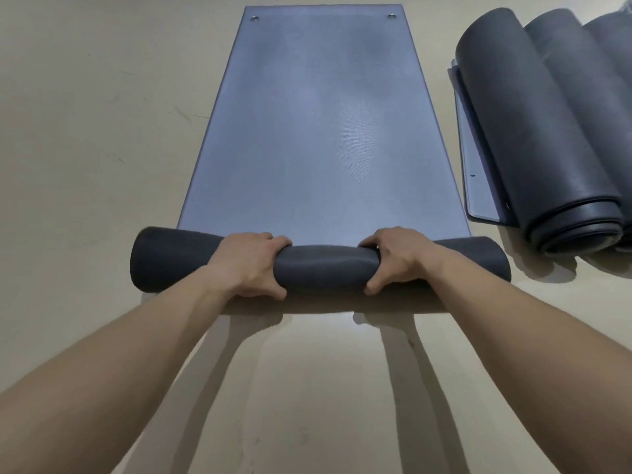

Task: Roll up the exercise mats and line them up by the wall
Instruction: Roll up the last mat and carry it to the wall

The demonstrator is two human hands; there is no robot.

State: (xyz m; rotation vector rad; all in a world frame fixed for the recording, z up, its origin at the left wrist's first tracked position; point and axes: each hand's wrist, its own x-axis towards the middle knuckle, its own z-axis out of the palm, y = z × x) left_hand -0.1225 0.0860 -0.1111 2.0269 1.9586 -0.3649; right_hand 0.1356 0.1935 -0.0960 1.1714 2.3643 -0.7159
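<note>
A grey exercise mat (321,124) lies flat on the floor, stretching away from me, with two metal eyelets at its far corners. Its near end is wound into a short dark roll (318,266) lying crosswise. My left hand (248,263) grips the roll left of centre, fingers over the top and thumb at the front. My right hand (398,258) grips it right of centre the same way. Both ends of the roll stick out past my hands.
Three rolled dark mats (547,131) lie side by side at the right, the nearest with a loose flat end (478,172) sticking out toward the flat mat. Beige floor (102,131) spreads to the left and in front of me.
</note>
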